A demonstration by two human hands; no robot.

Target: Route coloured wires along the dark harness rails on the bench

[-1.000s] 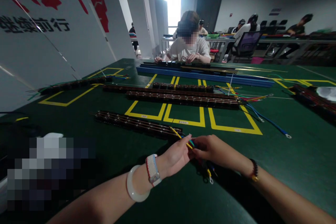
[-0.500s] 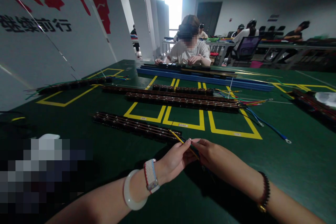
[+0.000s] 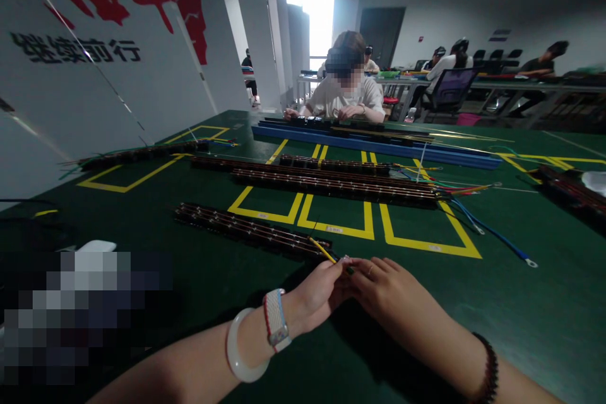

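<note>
My left hand (image 3: 322, 287) is closed around a bundle of wires at the right end of a long black strip (image 3: 246, 230) lined with copper-coloured conductors. A yellow wire (image 3: 322, 249) runs from the strip's end into the grip. Pressed up against it, my right hand (image 3: 386, 287) is closed with its fingers curled over the same wires. A bit of green wire (image 3: 350, 270) shows between the two hands. The wires' far ends are hidden behind my fingers.
Longer black strips (image 3: 331, 184) with loose lugged wires, such as a blue wire (image 3: 497, 233), lie beyond. Yellow tape outlines (image 3: 338, 230) mark the green table. A blue channel (image 3: 369, 146) lies before a seated co-worker (image 3: 345, 88). Another wired strip (image 3: 572, 192) is at right.
My right hand has turned over, its back now facing up, with its fingers wrapped over the wires. The trailing wire ends below the hands no longer show. The view has shifted slightly.
</note>
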